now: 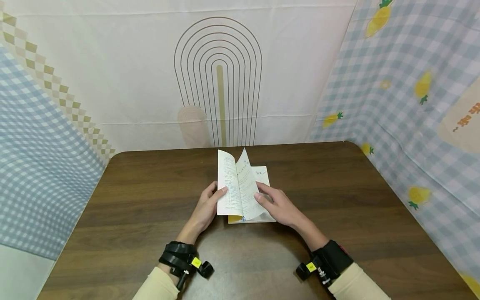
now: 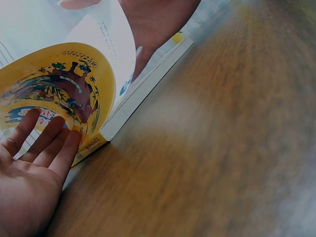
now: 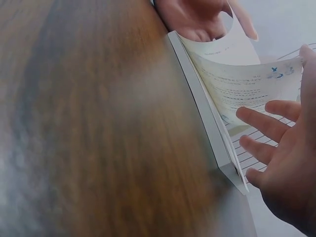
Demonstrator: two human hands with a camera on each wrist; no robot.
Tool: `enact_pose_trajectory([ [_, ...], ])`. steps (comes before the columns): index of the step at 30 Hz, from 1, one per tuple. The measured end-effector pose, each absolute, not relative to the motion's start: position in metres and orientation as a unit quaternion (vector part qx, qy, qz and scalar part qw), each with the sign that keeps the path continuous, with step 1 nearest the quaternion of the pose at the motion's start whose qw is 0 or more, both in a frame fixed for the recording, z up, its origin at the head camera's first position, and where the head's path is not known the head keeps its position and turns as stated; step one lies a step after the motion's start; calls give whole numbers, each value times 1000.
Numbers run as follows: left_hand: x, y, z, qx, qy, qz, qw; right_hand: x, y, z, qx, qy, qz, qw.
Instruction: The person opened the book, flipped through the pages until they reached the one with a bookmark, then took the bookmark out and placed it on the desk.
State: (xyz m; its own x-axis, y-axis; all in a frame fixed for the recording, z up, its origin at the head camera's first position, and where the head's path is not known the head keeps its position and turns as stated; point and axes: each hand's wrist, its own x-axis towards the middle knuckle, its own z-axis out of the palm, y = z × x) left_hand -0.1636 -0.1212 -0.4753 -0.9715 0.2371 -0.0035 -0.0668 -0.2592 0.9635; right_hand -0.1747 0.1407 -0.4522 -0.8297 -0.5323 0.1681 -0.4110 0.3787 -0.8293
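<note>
An open paperback book (image 1: 229,191) with printed white pages and a yellow illustrated cover (image 2: 54,94) lies near the middle of the table. My left hand (image 1: 205,207) grips its left side, thumb on the printed page and fingers behind the cover, as the left wrist view shows. A single page (image 3: 237,84) stands raised and curved over the right half. At that page's right edge, my right hand (image 1: 279,204) pinches it with the thumb, the other fingers spread below. The thick block of pages (image 3: 202,103) rests under the raised page.
The brown wooden table (image 1: 150,175) extends around the book. A white cloth (image 1: 112,75) with an arch print hangs behind it. Checked blue cloths (image 1: 393,137) border both sides. Each wrist wears a black strap (image 1: 331,260) with a small camera.
</note>
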Motion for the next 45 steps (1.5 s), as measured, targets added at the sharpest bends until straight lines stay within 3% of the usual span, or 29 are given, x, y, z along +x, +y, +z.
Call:
enact_pose_trajectory([
  [13, -166, -120, -478, 75, 605, 788, 82, -174, 141, -452, -307, 824, -474, 45],
  [45, -165, -119, -477, 74, 597, 794, 86, -165, 132, -451, -341, 829, -439, 65],
])
